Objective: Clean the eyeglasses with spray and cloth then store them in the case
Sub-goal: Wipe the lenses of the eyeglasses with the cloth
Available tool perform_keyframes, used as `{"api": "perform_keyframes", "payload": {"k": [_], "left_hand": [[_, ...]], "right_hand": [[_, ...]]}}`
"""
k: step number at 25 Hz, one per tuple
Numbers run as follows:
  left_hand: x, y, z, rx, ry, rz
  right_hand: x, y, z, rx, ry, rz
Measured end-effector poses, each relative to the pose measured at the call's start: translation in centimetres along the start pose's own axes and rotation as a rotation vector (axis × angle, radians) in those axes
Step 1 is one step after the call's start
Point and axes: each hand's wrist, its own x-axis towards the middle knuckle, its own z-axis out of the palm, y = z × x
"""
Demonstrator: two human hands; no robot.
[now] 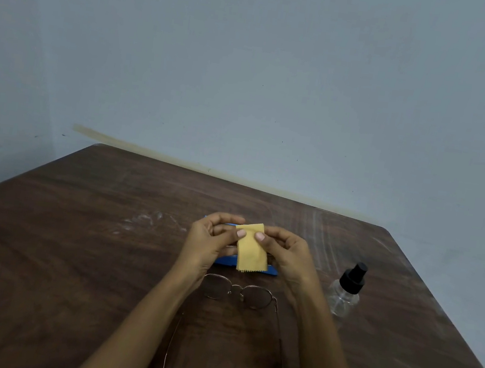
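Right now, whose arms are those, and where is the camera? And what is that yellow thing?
No machine here: these are a person's two bare arms. The one picture comes from a camera worn on their head, looking down. The left hand and right hand both pinch a small yellow cloth. Behind it on the brown table lies a blue case. Nearer the person lie the eyeglasses, unfolded, and to the right stands a clear spray bottle with a black top.

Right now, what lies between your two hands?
The yellow cloth, pinched near its top by the left hand and the right hand, in the head view.
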Motion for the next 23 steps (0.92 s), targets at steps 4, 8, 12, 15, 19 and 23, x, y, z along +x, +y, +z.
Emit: {"api": "perform_keyframes", "payload": {"k": [4,8,12,15,19,23], "left_hand": [[-0.8,0.2,-0.9,0.056,0.022,0.075],[-1.9,-0.1,-2.9,0.177,0.052,0.172],[-3.3,-0.8,-4.2,0.314,0.084,0.243],[-4.6,-1.1,-5.6,0.525,0.085,0.323],[-6.2,-1.3,-7.0,0.786,-0.028,0.407],[-7.4,-1.3,-7.3,0.824,-0.095,0.433]], "right_hand": [[-0.6,-0.6,0.1,0.064,0.068,-0.025],[-2.3,-0.3,-0.1,0.142,0.160,-0.026],[-4.0,-0.1,-0.4,0.081,0.199,-0.032],[-5.2,0.0,-0.7,-0.004,0.246,0.007],[-6.7,0.2,-1.2,0.009,0.310,0.141],[-8.0,0.4,-1.4,0.065,0.355,0.265]]}}
